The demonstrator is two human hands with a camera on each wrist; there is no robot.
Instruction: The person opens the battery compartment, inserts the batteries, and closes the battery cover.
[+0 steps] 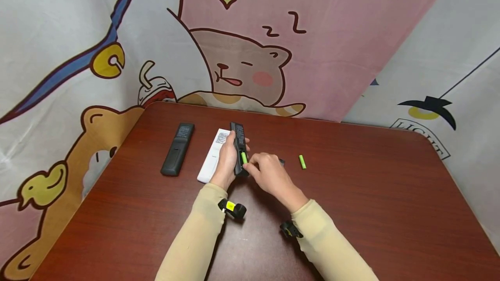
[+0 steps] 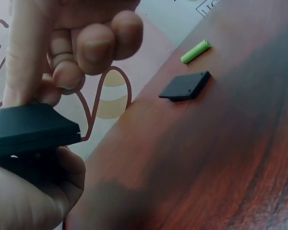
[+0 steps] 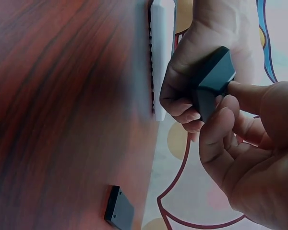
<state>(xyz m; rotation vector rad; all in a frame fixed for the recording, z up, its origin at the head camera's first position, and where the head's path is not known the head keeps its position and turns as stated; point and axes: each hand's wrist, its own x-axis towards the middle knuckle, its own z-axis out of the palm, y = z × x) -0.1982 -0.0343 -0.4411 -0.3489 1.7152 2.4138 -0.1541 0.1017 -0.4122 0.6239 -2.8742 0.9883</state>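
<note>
My left hand (image 1: 226,160) grips a dark grey remote control (image 1: 240,135), back side up, with its battery compartment uncovered. Inside the compartment lies a green battery (image 1: 244,158), tilted slightly in the head view. The thumb and curled fingers of my right hand (image 1: 271,172) are at the battery's near end, pinching it at the compartment. In the right wrist view both hands meet at the end of the remote (image 3: 215,79), where the battery is hidden. A black battery cover (image 2: 185,87) lies on the table beyond the right hand, which hides most of it in the head view.
A second green battery (image 1: 302,162) lies on the table right of the hands. The white remote (image 1: 211,159) is just left of and partly behind the left hand. Farther left lies another dark remote (image 1: 177,149). The brown table (image 1: 371,194) meets a printed cloth at the back.
</note>
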